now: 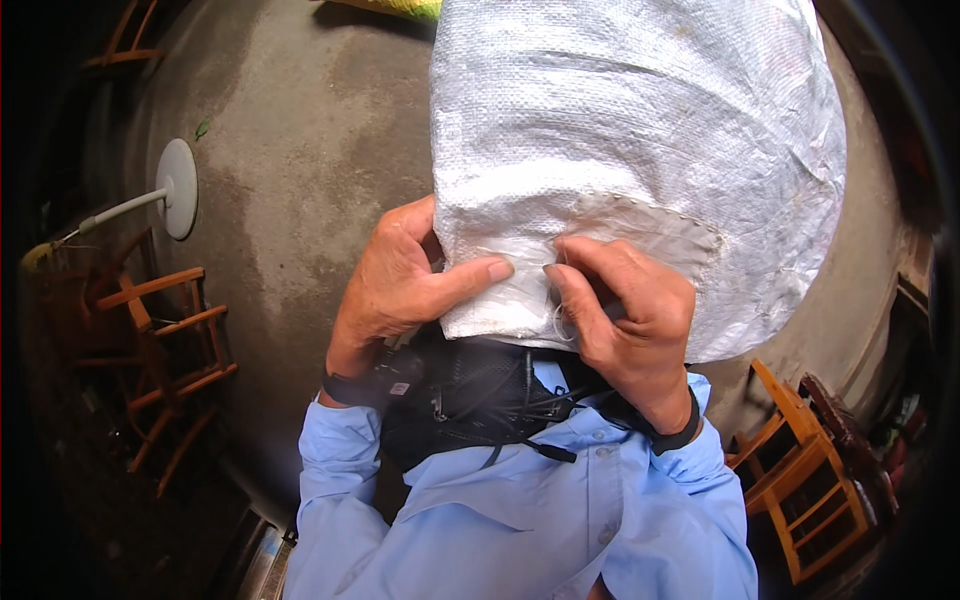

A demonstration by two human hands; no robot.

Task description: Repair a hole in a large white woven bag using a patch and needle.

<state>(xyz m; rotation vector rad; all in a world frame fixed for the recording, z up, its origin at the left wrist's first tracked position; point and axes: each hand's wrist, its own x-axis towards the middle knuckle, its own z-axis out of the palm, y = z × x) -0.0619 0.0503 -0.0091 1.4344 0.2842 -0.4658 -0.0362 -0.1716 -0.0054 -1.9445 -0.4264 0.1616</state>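
Observation:
A large white woven plastic sack (640, 110) spreads out in front of me, its near edge against my waist. On it lies a greyish patch (650, 232) with stitches along its rim. My left hand (410, 275) grips the sack's left near corner, thumb pressed on top and the other fingers hidden beneath. Beside it, my right hand (630, 310) is closed in a pinch close to the sack's surface, just left of the patch. A thin pale thread (560, 322) loops below the right thumb. Whatever sits between those fingertips is too small to make out.
Wooden chairs stand at the left (170, 340) and at the right (805, 470). A white round-based stand (180, 190) with a pole is on the concrete floor (290, 130) at the left. Part of a yellow-green bag (400, 8) shows at the top. Black cables (500, 400) cross my waist.

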